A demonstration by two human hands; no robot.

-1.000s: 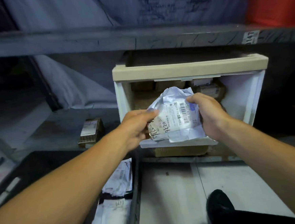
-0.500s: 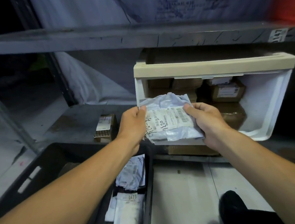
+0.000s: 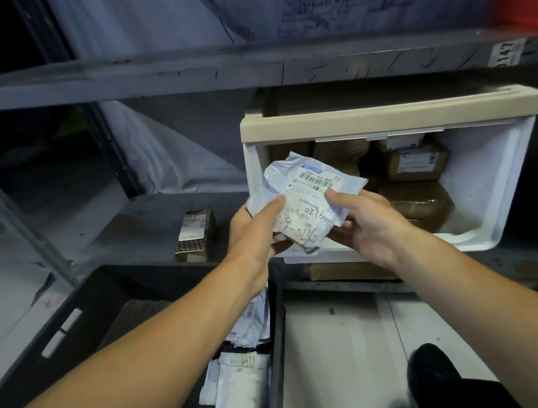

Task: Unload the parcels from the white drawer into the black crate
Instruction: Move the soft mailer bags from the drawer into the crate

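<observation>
Both hands, left (image 3: pixel 257 233) and right (image 3: pixel 370 224), pinch a crumpled grey-white parcel (image 3: pixel 306 201). It bears a barcode label and handwritten numbers, before the white drawer (image 3: pixel 496 166).

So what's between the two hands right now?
In the head view, only the grey mailer parcel, pinched by left hand and right hand.

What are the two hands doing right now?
Left hand: grips the crumpled grey plastic mailer parcel.
Right hand: holds the same parcel.
</observation>
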